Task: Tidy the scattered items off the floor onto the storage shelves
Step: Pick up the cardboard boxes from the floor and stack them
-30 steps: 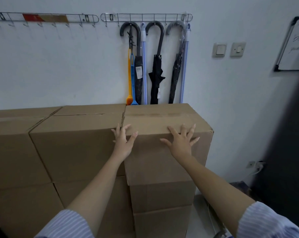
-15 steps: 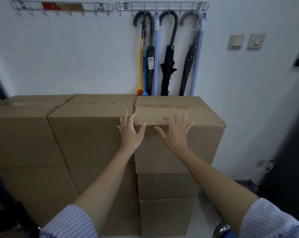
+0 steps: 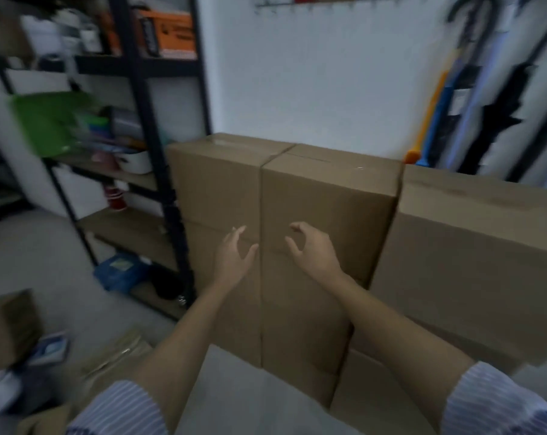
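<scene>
A person in blue-and-white striped sleeves (image 3: 115, 409) reaches forward with both bare arms, the left hand (image 3: 234, 255) and the right hand (image 3: 313, 251) held in front of a stack of plain brown cardboard boxes (image 3: 325, 215), fingers (image 3: 292, 229) loosely curled and spread, gripping nothing; whether either hand touches the cardboard cannot be told through the blur. Scattered on the grey floor (image 3: 30, 246) at lower left lie the things the job concerns: a flattened brown cardboard sheet (image 3: 115, 356), a small blue-and-white packet (image 3: 51, 348), part of another brown carton (image 3: 5, 328) and a pale blurred heap at the very edge. Farther back stands the black metal storage shelving with wooden boards (image 3: 146, 120), its levels already carrying a crumpled blue bag (image 3: 118, 273) at the bottom, a red item (image 3: 115, 196), a white tub (image 3: 135, 161), a green plastic sheet (image 3: 46, 120) and orange-and-black boxes (image 3: 168, 32) on top. Against the white wall (image 3: 313, 73) hang dark umbrellas (image 3: 498, 114) and an orange-and-blue brush (image 3: 429, 120). The step in hand appears to be a turn between pickups, with both hands free; the next move likely calls for bending down to the left, taking one floor item, and finding a bare stretch of board on the middle shelf.
</scene>
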Motion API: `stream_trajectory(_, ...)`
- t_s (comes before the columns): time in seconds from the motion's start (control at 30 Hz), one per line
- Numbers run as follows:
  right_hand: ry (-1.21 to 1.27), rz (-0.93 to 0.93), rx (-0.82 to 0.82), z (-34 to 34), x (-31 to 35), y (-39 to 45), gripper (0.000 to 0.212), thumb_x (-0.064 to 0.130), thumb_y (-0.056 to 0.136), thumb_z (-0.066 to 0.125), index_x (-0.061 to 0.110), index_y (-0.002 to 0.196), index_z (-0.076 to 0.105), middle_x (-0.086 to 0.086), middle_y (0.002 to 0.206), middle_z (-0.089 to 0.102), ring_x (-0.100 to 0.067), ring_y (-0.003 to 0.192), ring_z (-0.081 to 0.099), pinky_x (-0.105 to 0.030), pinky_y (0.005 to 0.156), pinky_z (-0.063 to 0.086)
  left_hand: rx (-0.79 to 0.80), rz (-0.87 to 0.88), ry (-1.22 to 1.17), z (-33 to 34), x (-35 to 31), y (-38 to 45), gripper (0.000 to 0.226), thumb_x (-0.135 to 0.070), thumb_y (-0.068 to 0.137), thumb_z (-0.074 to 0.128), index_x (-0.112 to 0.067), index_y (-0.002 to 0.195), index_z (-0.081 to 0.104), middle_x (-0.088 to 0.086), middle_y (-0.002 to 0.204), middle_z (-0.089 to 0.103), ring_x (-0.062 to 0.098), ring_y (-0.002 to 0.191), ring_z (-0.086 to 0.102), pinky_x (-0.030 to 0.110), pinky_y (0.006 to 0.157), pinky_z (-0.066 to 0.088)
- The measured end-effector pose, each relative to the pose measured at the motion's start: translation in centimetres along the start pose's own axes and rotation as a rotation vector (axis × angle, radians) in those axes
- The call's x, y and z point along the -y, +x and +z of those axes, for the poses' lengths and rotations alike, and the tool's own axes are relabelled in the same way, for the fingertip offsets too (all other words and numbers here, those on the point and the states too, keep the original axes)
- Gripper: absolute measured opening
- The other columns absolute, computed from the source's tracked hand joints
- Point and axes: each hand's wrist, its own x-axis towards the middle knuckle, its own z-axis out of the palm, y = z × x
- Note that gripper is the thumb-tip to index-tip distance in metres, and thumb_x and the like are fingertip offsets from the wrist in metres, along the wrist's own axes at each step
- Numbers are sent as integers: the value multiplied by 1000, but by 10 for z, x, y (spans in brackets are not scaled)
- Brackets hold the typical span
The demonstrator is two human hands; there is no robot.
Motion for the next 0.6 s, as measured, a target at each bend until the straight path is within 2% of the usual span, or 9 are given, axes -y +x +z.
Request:
stream_trajectory(0.07,34,-27,96,37,33,-5,47,23,93,63,3,135,54,-13,134,60,-25,124,55,-20,103,34,-24,-91,30,-43,33,-23,59,-30,94,62,-7,145,41,13,149,42,23,143,32,24,111,25)
stream_trajectory(0.13,111,-35,187,75,69,-15,58,24,95,61,1,144,41,-13,145,49,-24,134,46,-15,106,23,-50,-197,75,-88,66,-49,62,-34,95,61,-10,147,38,9,151,40,22,144,30,31,115,27)
stream_trajectory(0.2,154,-43,292,114,106,-27,68,29,97,59,2,151,27,-12,156,32,-23,143,31,-23,116,18,-95,-278,138,-136,95,-79,63,-32,93,63,-8,146,39,11,150,42,24,142,34,35,115,30)
stream_trajectory(0.27,158,-63,389,151,145,-42,74,32,97,57,5,154,18,-11,162,16,-23,149,18,-32,121,15,-131,-372,194,-184,121,-114,65,-29,91,67,-3,145,40,15,149,44,28,139,38,33,113,29)
stream_trajectory(0.4,190,-103,544,210,227,-76,78,35,96,58,13,156,14,-3,164,5,-22,150,12,-42,119,22,-196,-538,241,-275,157,-187,71,-33,90,68,-2,146,36,18,146,46,30,136,41,32,109,30)
stream_trajectory(0.47,223,-131,601,234,265,-93,80,36,96,59,15,157,13,-2,164,2,-22,150,10,-40,120,22,-230,-614,243,-316,166,-221,67,-28,92,66,-5,146,35,13,146,45,29,132,45,30,102,35)
stream_trajectory(0.53,251,-170,645,256,302,-112,77,34,96,59,14,156,14,-5,164,3,-24,150,11,-37,119,20,-274,-657,244,-352,177,-255,68,-34,90,68,-6,144,39,11,142,47,30,128,48,29,95,37)
stream_trajectory(0.6,279,-206,689,274,338,-131,76,33,96,58,13,155,15,-7,164,4,-23,150,12,-33,117,19,-310,-696,268,-383,187,-288,73,-40,87,69,-7,145,39,12,146,45,30,130,46,30,96,38)
